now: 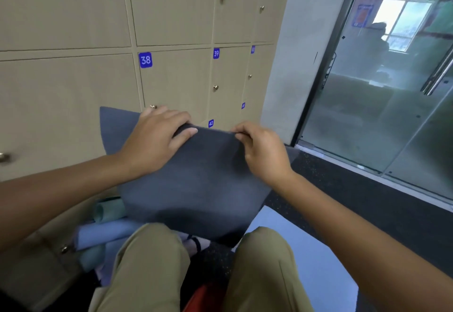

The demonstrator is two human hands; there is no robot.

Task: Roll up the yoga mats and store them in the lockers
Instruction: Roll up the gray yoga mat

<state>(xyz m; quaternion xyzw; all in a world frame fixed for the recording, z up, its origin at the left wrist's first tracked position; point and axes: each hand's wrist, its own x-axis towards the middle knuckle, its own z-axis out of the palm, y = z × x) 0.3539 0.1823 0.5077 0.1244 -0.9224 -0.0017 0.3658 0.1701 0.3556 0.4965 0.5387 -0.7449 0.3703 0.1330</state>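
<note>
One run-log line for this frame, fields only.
stage: rolling | left hand: holds dark grey mat far edge | right hand: pinches same edge | lockers: shut

Dark grey mat point(196, 181), light blue mat point(294, 250), beige lockers point(171, 17) with blue number tags point(145, 60), khaki trousers point(147, 262).

Dark mat point(196, 184) far edge hidden behind hands, small locker number point(243, 105) unreadable, glass door point(382, 105) reflections blurred

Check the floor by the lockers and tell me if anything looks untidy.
Yes. Below the grey mat both hands hold, blue and green mats lie in a loose heap against the lockers, crumpled rather than rolled. Every locker door in view is shut.
</note>
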